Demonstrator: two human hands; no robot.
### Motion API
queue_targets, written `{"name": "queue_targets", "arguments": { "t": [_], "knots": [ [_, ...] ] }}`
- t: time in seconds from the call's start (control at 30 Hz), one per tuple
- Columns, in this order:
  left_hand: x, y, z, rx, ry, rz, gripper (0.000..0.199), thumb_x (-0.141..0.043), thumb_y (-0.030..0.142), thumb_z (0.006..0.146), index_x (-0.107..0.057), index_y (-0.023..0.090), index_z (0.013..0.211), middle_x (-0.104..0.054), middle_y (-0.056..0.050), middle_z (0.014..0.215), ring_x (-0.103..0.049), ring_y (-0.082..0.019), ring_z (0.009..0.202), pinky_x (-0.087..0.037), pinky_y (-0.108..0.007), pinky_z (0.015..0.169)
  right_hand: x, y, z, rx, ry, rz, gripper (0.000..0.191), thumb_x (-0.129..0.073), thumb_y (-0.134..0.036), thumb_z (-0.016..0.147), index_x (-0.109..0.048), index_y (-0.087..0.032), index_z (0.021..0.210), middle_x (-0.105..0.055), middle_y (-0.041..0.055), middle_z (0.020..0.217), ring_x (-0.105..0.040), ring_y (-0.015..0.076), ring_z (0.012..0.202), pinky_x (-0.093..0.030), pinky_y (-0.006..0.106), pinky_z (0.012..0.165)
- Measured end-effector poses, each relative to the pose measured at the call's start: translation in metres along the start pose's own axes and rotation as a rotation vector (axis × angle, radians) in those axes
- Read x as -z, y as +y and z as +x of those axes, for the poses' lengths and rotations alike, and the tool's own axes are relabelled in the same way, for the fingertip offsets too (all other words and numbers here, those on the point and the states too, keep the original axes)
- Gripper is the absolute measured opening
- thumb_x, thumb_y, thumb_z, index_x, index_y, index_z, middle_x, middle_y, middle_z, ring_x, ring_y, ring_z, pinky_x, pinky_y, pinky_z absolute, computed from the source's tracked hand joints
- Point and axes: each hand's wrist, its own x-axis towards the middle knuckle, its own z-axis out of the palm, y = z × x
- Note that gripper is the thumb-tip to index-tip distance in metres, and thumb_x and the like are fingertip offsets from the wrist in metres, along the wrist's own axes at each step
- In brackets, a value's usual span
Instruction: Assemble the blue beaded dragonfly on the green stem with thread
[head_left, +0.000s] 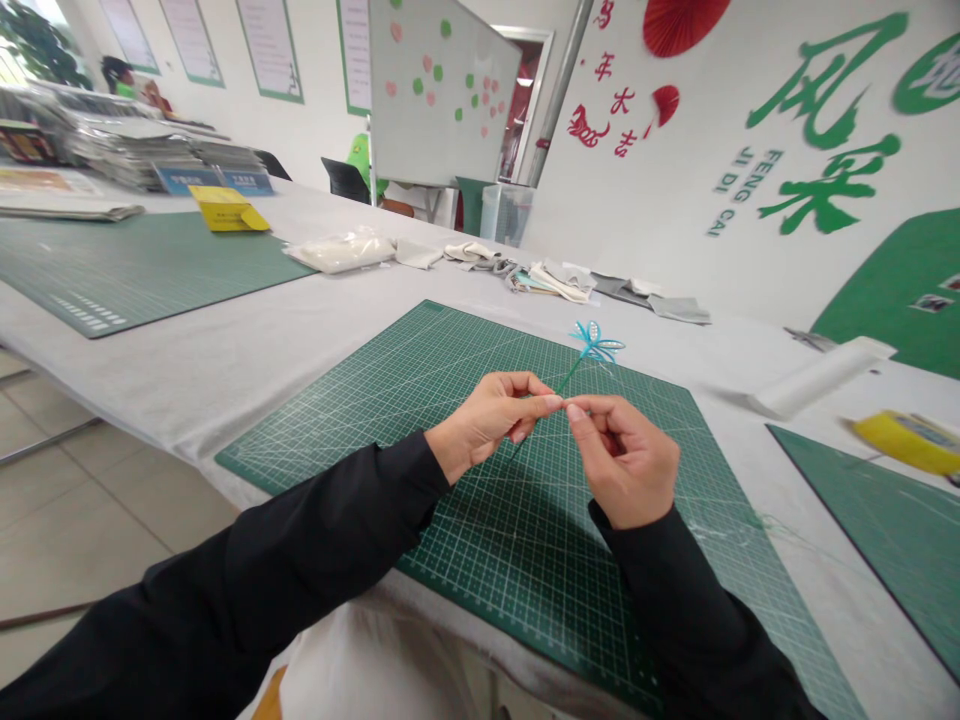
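Note:
Above the green cutting mat (480, 560), my left hand (499, 415) pinches the green stem of a blue wire flower (596, 343). The flower head has looped petals, some with a pale filling, and tilts up and to the right. Below the hand, the thin dark end of the stem slants down to the left. My right hand (626, 455) is closed, thumb and forefinger pressed together right beside the left fingertips at the stem. Whatever lies between those right fingertips is too small to make out.
On the table are a second cutting mat (150, 265) with a yellow packet (226, 209), a plastic bag (341, 250), folded cloths (559, 280), a white roll (821, 378) and a yellow object (911, 442) on a right-hand mat (885, 540). Newspaper stacks (127, 150) stand far left; a person (120, 75) sits behind.

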Motion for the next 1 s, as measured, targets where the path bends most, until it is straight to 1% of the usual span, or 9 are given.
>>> {"name": "queue_targets", "arguments": {
  "t": [0.13, 0.2, 0.3, 0.47, 0.73, 0.87, 1.0],
  "knots": [
    [-0.0005, -0.0009, -0.0004, 0.019, -0.073, -0.015, 0.015, -0.064, 0.019, 0.076, -0.052, 0.013, 0.07, -0.056, 0.005, 0.054, -0.042, -0.001, 0.03, -0.025, -0.014, 0.031, -0.0001, -0.0019, 0.0002, -0.019, 0.005, 0.02, 0.013, -0.059, -0.025, 0.08, -0.064, -0.015, 0.073, -0.039, -0.007, 0.047, -0.028, 0.0049, 0.041, -0.022, 0.021, 0.039],
    [-0.0009, -0.0014, -0.0004, 0.022, -0.09, -0.027, 0.014, -0.062, 0.019, 0.078, -0.051, 0.013, 0.071, -0.059, 0.003, 0.058, -0.044, -0.001, 0.031, -0.026, -0.014, 0.031, 0.0, -0.0027, 0.0004, -0.019, 0.009, 0.018, 0.013, -0.059, -0.024, 0.08, -0.064, -0.015, 0.073, -0.04, -0.007, 0.047, -0.028, 0.0049, 0.04, -0.022, 0.02, 0.039],
    [-0.001, -0.0022, 0.0001, 0.002, -0.07, -0.046, 0.013, -0.062, 0.016, 0.078, -0.052, 0.012, 0.07, -0.058, 0.004, 0.055, -0.042, 0.0, 0.032, -0.028, -0.012, 0.034, 0.0001, -0.0021, 0.0006, -0.012, 0.007, 0.007, 0.013, -0.059, -0.024, 0.08, -0.065, -0.014, 0.075, -0.039, -0.0074, 0.047, -0.028, 0.0049, 0.04, -0.023, 0.02, 0.039],
    [-0.0016, -0.0017, 0.0001, 0.01, -0.027, -0.066, 0.014, -0.064, 0.016, 0.076, -0.052, 0.012, 0.07, -0.058, 0.003, 0.055, -0.043, 0.0, 0.034, -0.026, -0.012, 0.033, -0.0008, 0.0018, 0.0005, 0.002, -0.002, 0.018, 0.013, -0.059, -0.025, 0.08, -0.066, -0.015, 0.076, -0.042, -0.0065, 0.048, -0.031, 0.0059, 0.042, -0.026, 0.021, 0.04],
    [-0.0014, 0.0006, -0.0019, 0.0, -0.076, -0.135, 0.008, -0.06, 0.013, 0.076, -0.053, 0.012, 0.072, -0.059, 0.001, 0.06, -0.047, -0.002, 0.037, -0.03, -0.014, 0.035, -0.0002, 0.0048, 0.002, -0.046, 0.009, 0.053, 0.015, -0.06, -0.028, 0.079, -0.067, -0.015, 0.076, -0.057, -0.0011, 0.056, -0.043, 0.0087, 0.049, -0.032, 0.022, 0.043],
    [-0.0007, -0.0004, -0.0011, 0.004, -0.077, -0.115, 0.01, -0.061, 0.015, 0.076, -0.052, 0.012, 0.072, -0.059, 0.001, 0.06, -0.049, -0.003, 0.038, -0.029, -0.013, 0.035, 0.0, 0.0052, 0.0026, -0.043, 0.009, 0.063, 0.015, -0.06, -0.028, 0.079, -0.067, -0.016, 0.076, -0.06, 0.0003, 0.058, -0.048, 0.0101, 0.052, -0.034, 0.022, 0.044],
    [-0.0008, -0.0008, -0.0004, 0.01, -0.056, -0.091, 0.01, -0.062, 0.015, 0.076, -0.052, 0.012, 0.073, -0.059, 0.002, 0.059, -0.045, -0.002, 0.035, -0.028, -0.014, 0.034, 0.0, 0.0045, 0.0023, -0.038, 0.005, 0.045, 0.016, -0.06, -0.029, 0.079, -0.067, -0.016, 0.076, -0.059, -0.0004, 0.057, -0.046, 0.0094, 0.049, -0.034, 0.022, 0.043]
  ]
}}
